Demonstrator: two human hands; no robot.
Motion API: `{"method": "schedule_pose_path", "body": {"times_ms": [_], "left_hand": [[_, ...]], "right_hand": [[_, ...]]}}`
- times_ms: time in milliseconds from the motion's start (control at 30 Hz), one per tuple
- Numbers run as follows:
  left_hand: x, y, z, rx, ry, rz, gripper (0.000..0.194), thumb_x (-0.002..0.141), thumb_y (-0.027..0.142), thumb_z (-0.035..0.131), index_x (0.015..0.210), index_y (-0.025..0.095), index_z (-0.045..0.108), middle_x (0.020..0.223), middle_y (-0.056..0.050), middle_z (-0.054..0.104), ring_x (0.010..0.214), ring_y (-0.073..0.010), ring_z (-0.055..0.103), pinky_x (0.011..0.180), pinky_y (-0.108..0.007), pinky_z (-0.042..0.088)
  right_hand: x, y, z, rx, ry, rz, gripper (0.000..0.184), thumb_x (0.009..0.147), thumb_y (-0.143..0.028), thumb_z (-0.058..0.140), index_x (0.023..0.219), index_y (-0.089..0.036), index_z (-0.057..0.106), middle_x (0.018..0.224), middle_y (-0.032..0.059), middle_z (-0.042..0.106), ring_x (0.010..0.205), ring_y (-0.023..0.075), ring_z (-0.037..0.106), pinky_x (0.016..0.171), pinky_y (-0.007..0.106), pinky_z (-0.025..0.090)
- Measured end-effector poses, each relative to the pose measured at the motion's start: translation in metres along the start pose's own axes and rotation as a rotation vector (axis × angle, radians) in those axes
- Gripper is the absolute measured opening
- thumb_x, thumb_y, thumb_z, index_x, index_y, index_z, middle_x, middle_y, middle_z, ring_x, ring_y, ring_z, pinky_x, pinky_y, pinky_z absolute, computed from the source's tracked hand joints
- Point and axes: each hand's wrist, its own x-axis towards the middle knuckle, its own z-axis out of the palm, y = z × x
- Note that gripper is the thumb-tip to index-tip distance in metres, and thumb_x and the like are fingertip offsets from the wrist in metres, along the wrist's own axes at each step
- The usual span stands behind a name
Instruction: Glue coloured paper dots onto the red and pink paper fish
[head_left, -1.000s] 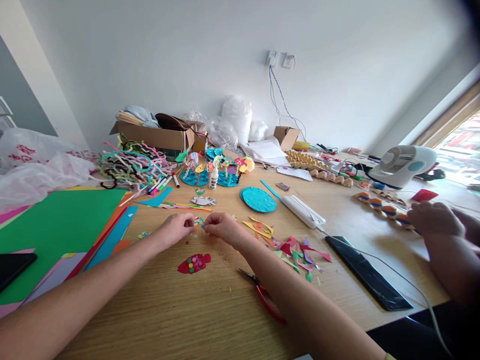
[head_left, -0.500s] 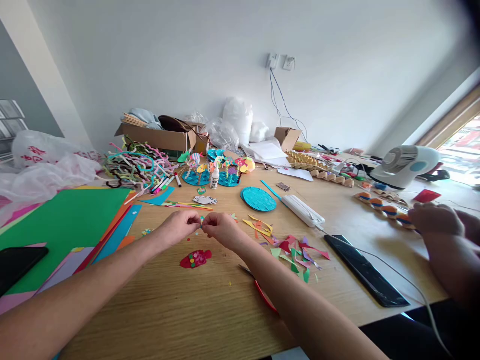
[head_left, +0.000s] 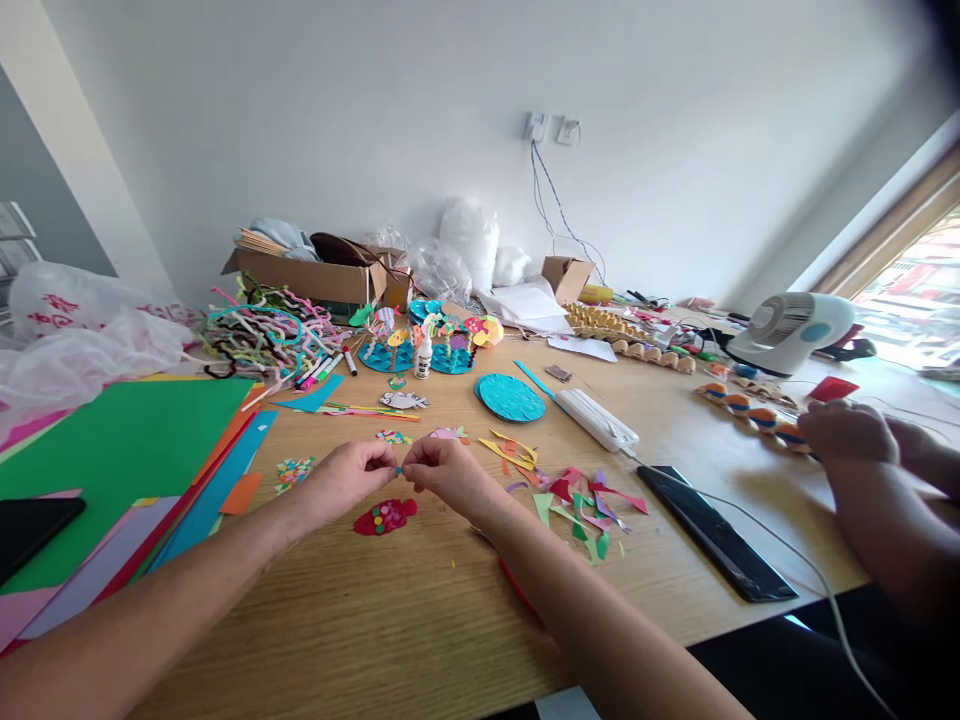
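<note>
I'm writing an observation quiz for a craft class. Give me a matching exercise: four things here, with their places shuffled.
1. tiny blue piece
2. red paper fish
3. white bottle
4. fan

A. at the right, near the window
B. standing by the blue bases
C. at the fingertips where left hand and right hand meet
D. lying nearer the viewer than the bottle

Pairs: 1-C, 2-D, 3-B, 4-A

Coloured paper scraps [head_left: 576, 488] suggest a craft workspace.
</note>
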Motion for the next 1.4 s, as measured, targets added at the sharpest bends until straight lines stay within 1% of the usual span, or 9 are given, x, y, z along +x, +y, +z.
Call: {"method": "schedule_pose_path", "body": {"times_ms": [200, 567, 700, 800, 833, 900, 1000, 1167, 1400], "left_hand": [[-0.004, -0.002, 0.002, 0.002, 0.009, -0.030, 0.020, 0.068, 0.033, 0.043, 0.065, 0.018, 0.055, 0.057, 0.004, 0.043, 0.056, -0.0142, 0.040, 0.050, -0.023, 0.031], [-0.008, -0.003, 0.003, 0.035, -0.004, -0.018, 0.023, 0.073, 0.030, 0.044, 0.074, 0.017, 0.062, 0.062, 0.002, 0.056, 0.062, -0.0169, 0.051, 0.055, -0.023, 0.038], [-0.025, -0.004, -0.002, 0.102, 0.044, 0.005, 0.023, 0.077, 0.030, 0.043, 0.080, 0.019, 0.063, 0.070, 0.000, 0.062, 0.066, -0.0180, 0.054, 0.059, -0.026, 0.039], [-0.047, -0.012, 0.000, 0.182, 0.056, 0.070, 0.021, 0.077, 0.023, 0.043, 0.071, 0.019, 0.062, 0.072, -0.003, 0.063, 0.069, -0.0197, 0.056, 0.064, -0.028, 0.041], [-0.054, -0.016, 0.002, 0.265, 0.066, 0.169, 0.025, 0.079, 0.019, 0.039, 0.073, 0.019, 0.063, 0.074, -0.004, 0.063, 0.072, -0.0203, 0.057, 0.066, -0.029, 0.043], [-0.066, -0.027, 0.008, 0.377, 0.086, 0.343, 0.032, 0.080, 0.011, 0.033, 0.082, 0.019, 0.065, 0.082, -0.006, 0.065, 0.080, -0.0206, 0.059, 0.071, -0.030, 0.046], [-0.076, -0.040, 0.016, 0.471, 0.136, 0.468, 0.038, 0.080, 0.006, 0.032, 0.095, 0.019, 0.064, 0.094, -0.006, 0.067, 0.088, -0.0202, 0.059, 0.076, -0.031, 0.050], [-0.075, -0.047, 0.022, 0.535, 0.183, 0.519, 0.042, 0.082, 0.003, 0.030, 0.104, 0.019, 0.063, 0.098, -0.006, 0.067, 0.090, -0.0199, 0.059, 0.077, -0.032, 0.053], [-0.075, -0.043, 0.022, 0.591, 0.217, 0.558, 0.041, 0.087, 0.004, 0.027, 0.102, 0.017, 0.063, 0.097, -0.005, 0.067, 0.090, -0.0184, 0.060, 0.077, -0.031, 0.055]], "right_hand": [[-0.002, 0.000, 0.001, 0.021, -0.025, -0.021, 0.009, 0.068, -0.007, 0.053, 0.064, -0.015, 0.056, 0.056, -0.0052, 0.052, 0.052, 0.0070, 0.049, 0.050, 0.018, 0.038], [-0.007, -0.005, 0.002, -0.016, -0.068, -0.041, 0.011, 0.069, -0.006, 0.053, 0.062, -0.015, 0.054, 0.055, -0.0065, 0.048, 0.053, 0.0063, 0.043, 0.051, 0.017, 0.033], [-0.011, -0.006, 0.002, -0.091, -0.047, -0.010, 0.009, 0.070, -0.008, 0.053, 0.065, -0.015, 0.057, 0.056, -0.0058, 0.049, 0.053, 0.0068, 0.043, 0.050, 0.018, 0.032], [-0.013, -0.003, 0.003, -0.251, -0.021, -0.064, 0.009, 0.070, -0.008, 0.055, 0.066, -0.015, 0.060, 0.057, -0.0047, 0.051, 0.054, 0.0075, 0.043, 0.051, 0.019, 0.031], [-0.014, -0.002, 0.004, -0.304, -0.016, -0.100, 0.010, 0.070, -0.007, 0.055, 0.066, -0.015, 0.060, 0.059, -0.0039, 0.053, 0.056, 0.0079, 0.044, 0.052, 0.019, 0.032], [-0.015, -0.001, 0.004, -0.375, -0.017, -0.166, 0.011, 0.071, -0.006, 0.055, 0.068, -0.014, 0.061, 0.065, -0.0018, 0.056, 0.060, 0.0086, 0.047, 0.055, 0.019, 0.033], [-0.019, -0.002, 0.003, -0.419, -0.056, -0.206, 0.012, 0.074, -0.007, 0.053, 0.072, -0.015, 0.062, 0.070, -0.0005, 0.058, 0.064, 0.0095, 0.049, 0.057, 0.019, 0.034], [-0.023, -0.002, 0.007, -0.591, -0.062, -0.169, 0.011, 0.074, -0.010, 0.056, 0.073, -0.016, 0.065, 0.081, 0.0033, 0.061, 0.074, 0.0130, 0.052, 0.066, 0.022, 0.035], [-0.014, -0.006, 0.019, -0.683, -0.191, -0.115, 0.012, 0.075, -0.017, 0.056, 0.075, -0.015, 0.068, 0.079, 0.0046, 0.064, 0.073, 0.0136, 0.054, 0.063, 0.022, 0.035]]}}
